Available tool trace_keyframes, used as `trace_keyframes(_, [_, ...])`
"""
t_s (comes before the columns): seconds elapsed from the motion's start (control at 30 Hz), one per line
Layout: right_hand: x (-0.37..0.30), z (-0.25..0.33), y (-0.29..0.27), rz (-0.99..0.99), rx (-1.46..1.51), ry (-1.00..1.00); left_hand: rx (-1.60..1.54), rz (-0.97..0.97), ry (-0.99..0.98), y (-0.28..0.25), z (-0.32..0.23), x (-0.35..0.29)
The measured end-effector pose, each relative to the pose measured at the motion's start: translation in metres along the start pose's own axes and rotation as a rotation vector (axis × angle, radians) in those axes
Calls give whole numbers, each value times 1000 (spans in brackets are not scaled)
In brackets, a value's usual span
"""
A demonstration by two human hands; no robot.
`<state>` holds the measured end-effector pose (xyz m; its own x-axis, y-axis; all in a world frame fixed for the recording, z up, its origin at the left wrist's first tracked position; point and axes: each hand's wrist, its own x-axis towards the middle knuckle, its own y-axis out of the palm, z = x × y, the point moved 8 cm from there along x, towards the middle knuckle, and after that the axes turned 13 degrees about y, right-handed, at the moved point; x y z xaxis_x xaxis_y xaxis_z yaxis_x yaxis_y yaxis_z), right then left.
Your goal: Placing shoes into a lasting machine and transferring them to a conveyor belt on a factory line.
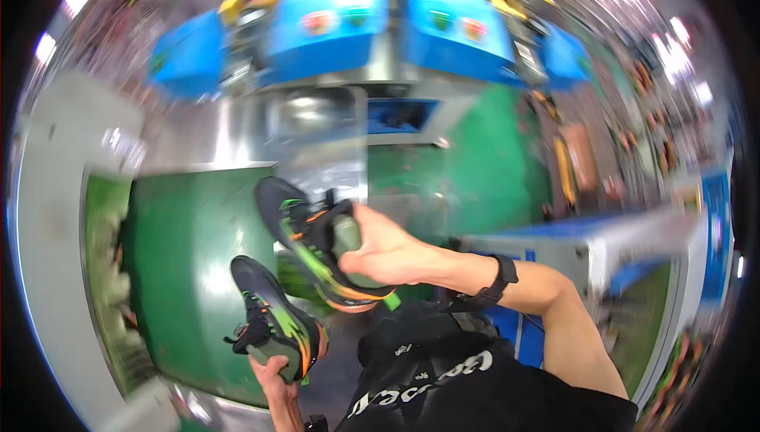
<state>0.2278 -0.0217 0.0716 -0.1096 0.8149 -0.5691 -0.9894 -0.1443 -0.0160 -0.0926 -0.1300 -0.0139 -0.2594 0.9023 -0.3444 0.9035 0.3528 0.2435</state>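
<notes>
My left hand (275, 378) grips a black sneaker (277, 313) at its heel end, low and to the left. The sneaker has green streaks on its side and orange at the heel; its toe points away from me. Higher up and nearer the middle, my right hand (381, 248) is closed round the heel end of a matching sneaker (301, 234). This one tilts with its toe toward the far left. A grey-green form, like a shoe last, fills the opening of each sneaker. The two sneakers are held apart, above the floor.
Ahead stands a machine with blue housings (328, 48) carrying red and green buttons. Shiny metal sheeting (317, 127) sits below them. A pale cabinet (63, 147) is on the left, and a grey and blue bench (554, 242) on the right. Blurred racks line the far right. The floor (190, 234) is green.
</notes>
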Motion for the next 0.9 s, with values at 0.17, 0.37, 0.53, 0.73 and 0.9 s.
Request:
trace_keyframes(0.17, [-168,10,-24,-321,97,-213,253,534,63,95,-71,-20])
trace_keyframes(0.37, [-421,-46,-7,-972,227,-360,153,1192,-17,214,-120,-125])
trace_keyframes(0.53, [-590,-201,97,-1496,558,36,128,1510,-570,253,-57,-242])
trace_keyframes(0.73, [-670,-294,132,-2181,804,307,344,1909,-669,317,-19,-426])
trace_keyframes(0.9, [-689,-284,65,-2277,637,320,607,2323,410,397,52,-514])
